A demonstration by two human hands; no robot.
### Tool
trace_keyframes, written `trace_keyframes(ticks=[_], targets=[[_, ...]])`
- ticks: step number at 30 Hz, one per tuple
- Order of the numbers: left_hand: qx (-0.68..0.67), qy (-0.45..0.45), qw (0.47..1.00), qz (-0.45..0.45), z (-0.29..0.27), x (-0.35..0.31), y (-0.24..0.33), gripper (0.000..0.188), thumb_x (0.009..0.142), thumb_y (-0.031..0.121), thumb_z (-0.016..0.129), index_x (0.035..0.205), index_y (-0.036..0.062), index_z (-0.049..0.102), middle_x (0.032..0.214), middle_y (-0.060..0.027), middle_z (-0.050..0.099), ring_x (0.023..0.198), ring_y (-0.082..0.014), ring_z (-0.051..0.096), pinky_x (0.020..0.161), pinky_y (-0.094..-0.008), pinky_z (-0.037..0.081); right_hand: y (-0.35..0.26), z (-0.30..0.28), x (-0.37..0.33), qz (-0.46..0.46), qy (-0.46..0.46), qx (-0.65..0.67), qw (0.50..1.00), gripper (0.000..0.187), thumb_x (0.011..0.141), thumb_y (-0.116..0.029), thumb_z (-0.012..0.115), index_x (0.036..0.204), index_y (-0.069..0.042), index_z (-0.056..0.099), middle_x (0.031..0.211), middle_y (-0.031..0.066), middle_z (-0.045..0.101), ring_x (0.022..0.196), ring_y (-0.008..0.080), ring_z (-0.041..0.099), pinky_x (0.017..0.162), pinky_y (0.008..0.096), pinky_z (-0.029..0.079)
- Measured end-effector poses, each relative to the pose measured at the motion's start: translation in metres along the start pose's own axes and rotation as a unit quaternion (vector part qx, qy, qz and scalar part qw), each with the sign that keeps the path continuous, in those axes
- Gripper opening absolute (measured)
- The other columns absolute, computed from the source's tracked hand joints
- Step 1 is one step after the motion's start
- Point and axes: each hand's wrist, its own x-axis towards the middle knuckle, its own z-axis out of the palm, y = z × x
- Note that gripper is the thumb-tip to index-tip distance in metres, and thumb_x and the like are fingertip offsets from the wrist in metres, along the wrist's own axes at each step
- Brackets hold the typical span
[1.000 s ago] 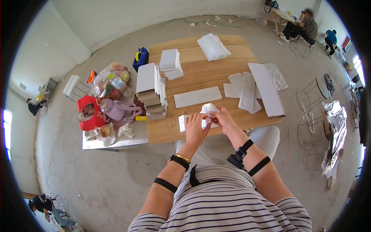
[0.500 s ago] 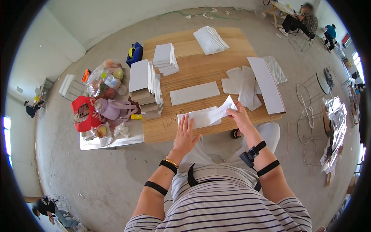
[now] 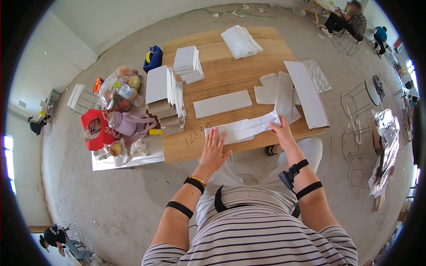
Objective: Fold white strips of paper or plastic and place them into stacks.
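Note:
A long, thin white strip (image 3: 246, 127), which looks like paper or film, lies along the table's near edge over another white piece (image 3: 246, 139). My left hand (image 3: 214, 150) rests flat on its left end, fingers stretched out. With thumb and fingers, my right hand (image 3: 282, 133) pinches the strip's right end and holds it out to the right. Just beyond lies a flat white rectangular piece (image 3: 222, 103). Loose white strips (image 3: 282, 95) overlap to the right, beside a long white box-like panel (image 3: 306, 94).
On the wooden table (image 3: 226, 75) stand stacks of folded white boxes (image 3: 159, 86), a smaller white stack (image 3: 186, 62) and white sheets (image 3: 241, 42). A blue tape dispenser (image 3: 153, 60) sits at the left edge. A side table holds bagged fruit (image 3: 126, 84), a red bag (image 3: 94, 131) and a lilac bottle (image 3: 124, 123).
My right hand has moved slightly right, drawing the strip's raised, curled end down and out straighter. My left hand stays on the left end.

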Motion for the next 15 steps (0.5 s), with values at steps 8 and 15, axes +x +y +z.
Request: trace_keyframes(ticks=[8, 15], targets=[[0.034, -0.010, 0.999, 0.005, 0.002, 0.003, -0.002, 0.077, 0.096, 0.044, 0.054, 0.156, 0.0097, 0.019, 0.159, -0.0284, 0.011, 0.149, -0.0431, 0.012, 0.121, -0.0505, 0.015, 0.011, -0.008, 0.004, 0.024, 0.028, 0.013, 0.999, 0.045, 0.086, -0.009, 0.071, 0.126, -0.005, 0.050, 0.110, 0.0059, 0.062, 0.092, 0.0121, 0.061, 0.073, 0.0252, 0.051], [0.062, -0.030, 0.998, -0.003, 0.005, 0.003, -0.004, 0.078, 0.098, 0.047, 0.048, 0.158, 0.0114, 0.013, 0.160, -0.0278, 0.010, 0.149, -0.0420, 0.011, 0.121, -0.0500, 0.013, 0.015, -0.011, 0.004, 0.029, 0.044, -0.057, 0.997, 0.041, 0.085, -0.007, 0.069, 0.121, -0.001, 0.050, 0.106, 0.0093, 0.061, 0.090, 0.0153, 0.061, 0.073, 0.0288, 0.052]])
